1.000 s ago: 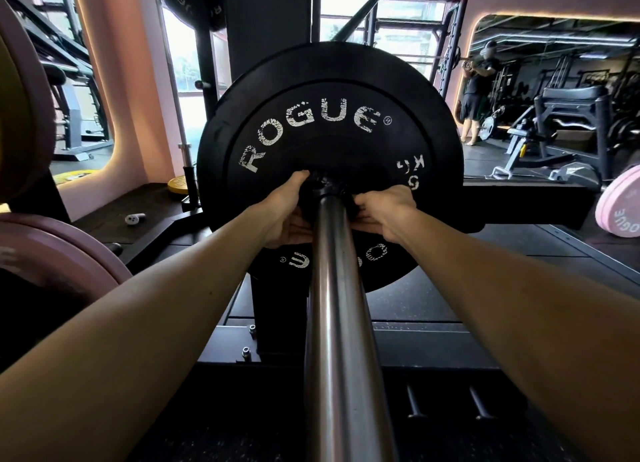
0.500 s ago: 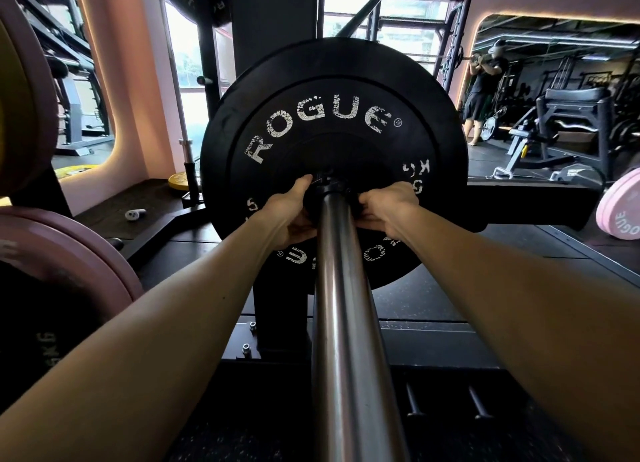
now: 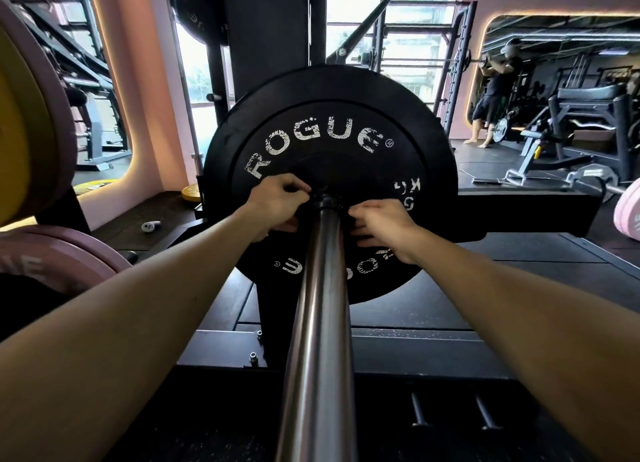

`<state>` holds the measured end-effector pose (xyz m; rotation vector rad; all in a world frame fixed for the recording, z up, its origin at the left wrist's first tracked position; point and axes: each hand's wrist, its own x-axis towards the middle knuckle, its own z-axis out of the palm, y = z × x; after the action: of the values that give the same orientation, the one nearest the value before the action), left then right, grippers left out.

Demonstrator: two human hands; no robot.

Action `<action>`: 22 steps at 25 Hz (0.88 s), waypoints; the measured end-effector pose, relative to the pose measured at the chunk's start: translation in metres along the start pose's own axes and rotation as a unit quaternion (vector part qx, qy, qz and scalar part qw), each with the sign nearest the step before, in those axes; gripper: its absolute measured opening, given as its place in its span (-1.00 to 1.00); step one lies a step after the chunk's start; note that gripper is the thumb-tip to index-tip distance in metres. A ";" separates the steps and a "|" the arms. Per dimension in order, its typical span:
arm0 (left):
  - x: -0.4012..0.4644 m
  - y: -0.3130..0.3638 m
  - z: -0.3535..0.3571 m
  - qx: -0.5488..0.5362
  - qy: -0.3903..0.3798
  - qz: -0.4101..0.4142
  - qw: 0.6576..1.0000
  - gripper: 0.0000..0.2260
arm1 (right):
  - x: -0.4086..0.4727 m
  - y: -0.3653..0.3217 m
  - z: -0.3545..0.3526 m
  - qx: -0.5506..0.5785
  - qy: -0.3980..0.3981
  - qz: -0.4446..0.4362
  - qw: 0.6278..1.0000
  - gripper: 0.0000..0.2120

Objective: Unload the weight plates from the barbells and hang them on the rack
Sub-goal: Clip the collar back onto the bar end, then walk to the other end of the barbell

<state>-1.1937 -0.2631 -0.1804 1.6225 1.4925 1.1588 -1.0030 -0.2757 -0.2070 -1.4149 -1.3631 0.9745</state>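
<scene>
A black Rogue bumper plate (image 3: 346,90) sits upright on the steel barbell sleeve (image 3: 318,305), which runs from me straight to its hub. A dark collar (image 3: 325,203) rings the bar against the plate. My left hand (image 3: 277,201) curls its fingers over the collar's upper left side. My right hand (image 3: 381,226) pinches at the collar's right side, fingers bent against the plate face. The fingertips of both hands are partly hidden.
Pink plates (image 3: 52,253) and a yellow-faced plate (image 3: 24,122) hang close at my left. Another pink plate (image 3: 628,215) shows at the right edge. The dark rack upright (image 3: 273,28) stands behind the plate, with pegs (image 3: 419,409) low in front. A person (image 3: 495,90) lifts at the far right.
Both hands went from lying flat beside the hub to curling their fingers at the collar. The left hand rose toward the collar's top.
</scene>
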 end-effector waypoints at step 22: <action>-0.343 0.108 -0.069 0.280 -0.289 -0.434 0.806 -0.67 | -0.305 -0.065 -0.114 -0.363 -0.450 0.221 0.785 -0.53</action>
<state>-1.1999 -0.6236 -0.1174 1.1625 1.8778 -0.3000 -0.9348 -0.5914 -0.1290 -2.0068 -2.3493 1.6778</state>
